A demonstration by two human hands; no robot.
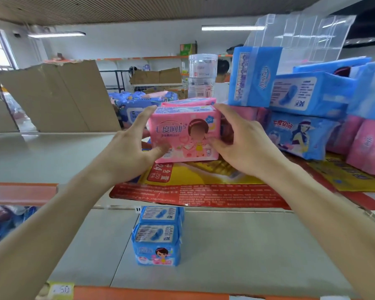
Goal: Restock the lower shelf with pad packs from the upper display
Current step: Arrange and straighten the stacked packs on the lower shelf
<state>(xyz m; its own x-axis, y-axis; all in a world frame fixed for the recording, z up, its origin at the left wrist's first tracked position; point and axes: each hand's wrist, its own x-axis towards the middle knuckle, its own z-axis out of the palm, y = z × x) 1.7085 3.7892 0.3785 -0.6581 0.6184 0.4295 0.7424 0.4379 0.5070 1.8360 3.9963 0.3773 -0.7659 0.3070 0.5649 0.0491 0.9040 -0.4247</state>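
A pink pad pack (183,133) stands on the upper shelf on a red and yellow flattened carton (204,191). My left hand (130,146) grips its left end, index finger on the top corner, thumb on the front. My right hand (240,139) holds its right end, fingers over the top and thumb on the front. Behind it lies another pink pack (188,102). On the lower shelf (247,245) a row of blue pad packs (157,237) runs front to back, alone in the middle.
To the right on the upper shelf are piles of blue packs (307,94) and pink packs (370,146). Clear plastic tubs (202,74) stand behind. Cardboard (59,96) leans at the far left. The bare grey upper shelf (41,154) stretches left. A person (222,81) stands in the background.
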